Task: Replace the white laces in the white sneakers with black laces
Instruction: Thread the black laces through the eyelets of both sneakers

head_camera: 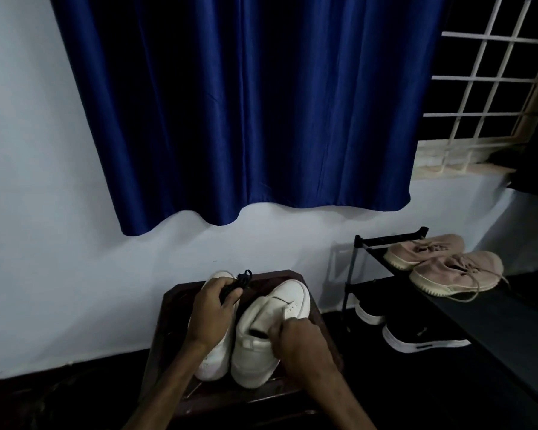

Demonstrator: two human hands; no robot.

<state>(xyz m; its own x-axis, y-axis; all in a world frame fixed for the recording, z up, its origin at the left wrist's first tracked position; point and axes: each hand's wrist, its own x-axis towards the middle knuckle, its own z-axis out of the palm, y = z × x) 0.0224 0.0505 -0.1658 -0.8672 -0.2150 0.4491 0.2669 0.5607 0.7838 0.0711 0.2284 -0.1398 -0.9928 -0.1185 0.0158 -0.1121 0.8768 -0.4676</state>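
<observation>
By the wall the shoe rack (370, 240) held pink sneakers (441, 262) on top and black sneakers (416, 335) on the shelf below. Two white sneakers (274, 308) stood touching on the dark bench (171, 321). Both forearms reached forward. The left grip (213, 308) clenched bunched black laces (241, 280) over the left shoe, and the right grip (298, 339) grasped the right shoe's upper edge.

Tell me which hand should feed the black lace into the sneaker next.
Probably left: the left hand holds the bundled black lace, while the right hand grips the right-side sneaker, steadying it.
</observation>
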